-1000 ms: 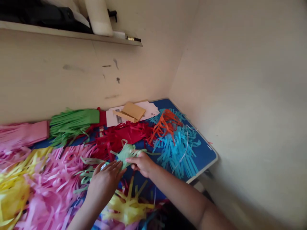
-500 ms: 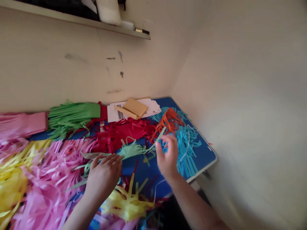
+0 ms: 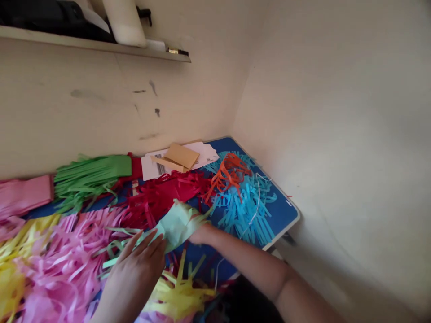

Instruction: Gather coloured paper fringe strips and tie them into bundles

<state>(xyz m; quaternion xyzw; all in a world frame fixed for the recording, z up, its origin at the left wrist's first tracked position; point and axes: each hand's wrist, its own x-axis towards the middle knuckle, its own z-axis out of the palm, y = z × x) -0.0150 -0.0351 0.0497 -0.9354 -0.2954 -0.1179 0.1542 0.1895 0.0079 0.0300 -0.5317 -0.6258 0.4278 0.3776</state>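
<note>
A pale green fringed sheet of tissue paper (image 3: 173,224) lies across the middle of the blue table, its near end lifted and blurred. My left hand (image 3: 139,264) rests flat with fingers stretched over the sheet's left part, where thin cut strips spread out. At the sheet's right end is my right hand (image 3: 199,233), its fingers hidden by the raised paper and strips. Just behind the sheet lies red fringed paper (image 3: 182,187). Yellow fringed paper (image 3: 180,291) sits in front, and pink fringed paper (image 3: 57,264) is heaped to the left.
Blue fringe (image 3: 247,211) and orange strips (image 3: 232,170) lie by the right corner of the blue table (image 3: 286,217), with a white string (image 3: 259,197). Green fringe (image 3: 94,172) and a brown folded card (image 3: 182,156) are along the wall. A shelf (image 3: 84,50) hangs above.
My right hand has moved left and down, from the strips' right end to the pale green sheet, which has been raised and spread wider. My left hand stays over its left part.
</note>
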